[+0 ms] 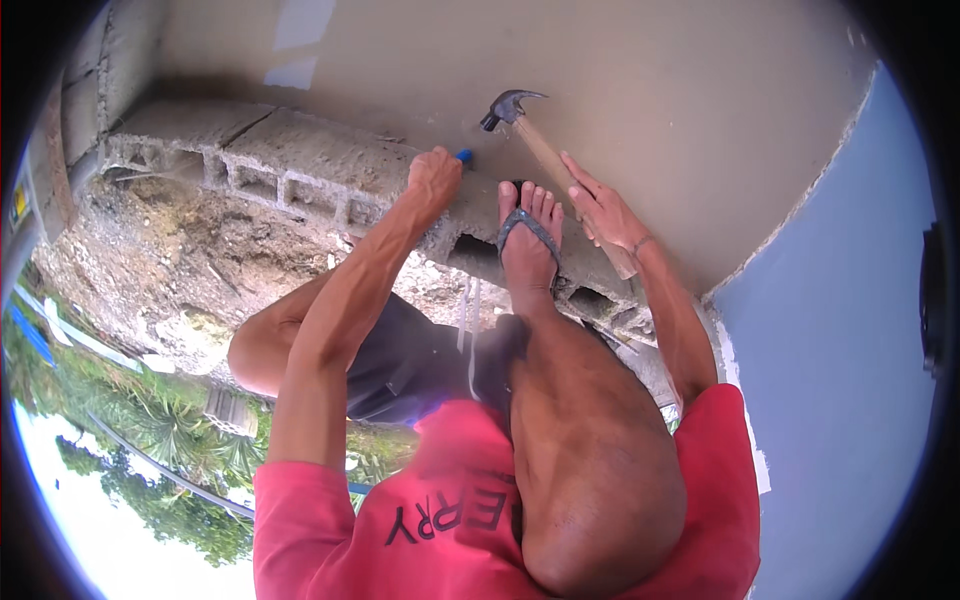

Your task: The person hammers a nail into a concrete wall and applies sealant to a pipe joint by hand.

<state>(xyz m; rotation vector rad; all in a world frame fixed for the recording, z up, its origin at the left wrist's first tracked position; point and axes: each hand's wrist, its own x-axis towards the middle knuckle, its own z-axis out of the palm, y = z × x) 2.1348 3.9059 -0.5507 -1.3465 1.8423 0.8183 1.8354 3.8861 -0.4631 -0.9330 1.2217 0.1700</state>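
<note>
My right hand (608,212) grips the wooden handle of a claw hammer (543,150), its dark metal head raised up and to the left above the grey-brown surface. Left of it, my left hand (435,176) is closed in a fist over the row of hollow concrete blocks (320,150). A blue end of a slim tool (464,156) sticks out of that fist; the rest is hidden by my fingers. The hammer head is apart from the blue end. Between my hands, my foot in a flip-flop (528,232) rests on the blocks.
Rough soil and rubble (190,260) lie along the near side of the blocks. A pale blue wall (830,290) rises on the right. A stacked block wall (95,95) stands at the far left. Green plants (200,440) grow at the lower left.
</note>
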